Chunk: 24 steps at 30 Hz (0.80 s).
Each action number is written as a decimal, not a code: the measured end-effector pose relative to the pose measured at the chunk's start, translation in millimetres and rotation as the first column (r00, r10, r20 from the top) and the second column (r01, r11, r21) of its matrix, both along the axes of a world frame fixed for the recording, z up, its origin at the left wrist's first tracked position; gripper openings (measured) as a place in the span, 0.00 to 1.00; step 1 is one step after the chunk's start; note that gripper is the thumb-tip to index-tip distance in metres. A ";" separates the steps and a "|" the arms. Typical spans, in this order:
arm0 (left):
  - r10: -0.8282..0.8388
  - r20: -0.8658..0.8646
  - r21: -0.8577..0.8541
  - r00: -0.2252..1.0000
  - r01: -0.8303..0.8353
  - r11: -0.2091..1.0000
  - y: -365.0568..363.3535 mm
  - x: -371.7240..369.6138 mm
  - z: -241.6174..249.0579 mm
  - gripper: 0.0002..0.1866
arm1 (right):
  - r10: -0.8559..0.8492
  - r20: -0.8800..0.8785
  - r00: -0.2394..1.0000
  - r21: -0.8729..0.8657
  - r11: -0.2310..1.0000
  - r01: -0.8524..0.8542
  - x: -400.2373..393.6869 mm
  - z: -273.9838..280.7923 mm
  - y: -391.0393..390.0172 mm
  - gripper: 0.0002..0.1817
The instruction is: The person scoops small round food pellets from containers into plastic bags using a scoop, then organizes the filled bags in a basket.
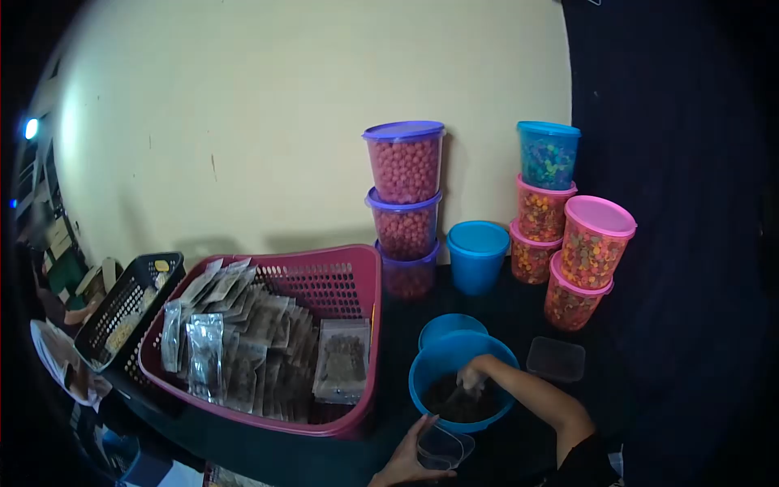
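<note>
My left hand (pixel 406 457) is closed on the side of a small clear plastic container (pixel 445 449), held at the near rim of a blue bucket (pixel 505 357). Inside the bucket lies a dark, loose material (pixel 445 392). My right hand (pixel 473 377) reaches down into the bucket with curled fingers, just above the material. Something pale seems to stick out below those fingers, but it is too dim to name. Behind the bucket rests its round blue lid (pixel 450 326). To the right lies a clear rectangular plastic lid or tray (pixel 556 359).
A magenta basket (pixel 357 415) full of clear packets (pixel 243 357) stands left, beside a black basket (pixel 114 312). At the back are purple-lidded tubs (pixel 406 166), a closed blue tub (pixel 477 260) and several pink-lidded tubs (pixel 596 247). A person's white garment (pixel 61 357) shows far left.
</note>
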<state>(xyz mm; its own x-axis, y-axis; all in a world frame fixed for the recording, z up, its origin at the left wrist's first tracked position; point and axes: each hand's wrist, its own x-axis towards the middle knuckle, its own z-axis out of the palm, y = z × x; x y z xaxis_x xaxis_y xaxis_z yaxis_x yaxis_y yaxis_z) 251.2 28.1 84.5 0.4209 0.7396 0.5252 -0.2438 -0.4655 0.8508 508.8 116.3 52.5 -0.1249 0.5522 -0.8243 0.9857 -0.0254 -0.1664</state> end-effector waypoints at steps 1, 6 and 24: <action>-0.013 0.003 0.008 1.000 0.013 1.000 1.7 -2.0 -1.2 0.11 | -0.002 -0.078 0.997 -0.034 0.999 -0.001 -1.3 5.5 -6.7 0.14; -0.442 -0.282 -0.002 0.852 0.460 0.888 27.2 -21.5 -9.5 0.60 | -0.104 0.005 0.995 0.021 0.994 0.104 -18.2 28.7 -30.9 0.27; -0.478 0.001 -0.133 0.879 0.474 0.871 65.6 -29.4 22.3 0.55 | -0.344 -0.472 0.812 0.160 0.872 0.462 7.4 100.1 -55.4 0.13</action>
<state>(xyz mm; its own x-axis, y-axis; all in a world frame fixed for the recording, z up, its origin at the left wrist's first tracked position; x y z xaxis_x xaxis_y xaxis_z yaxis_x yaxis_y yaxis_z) 221.9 93.7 106.8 0.7528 0.5046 0.4228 -0.3816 -0.1889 0.9048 516.2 60.8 152.6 -0.1402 0.8114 -0.5675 0.7293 -0.3030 -0.6134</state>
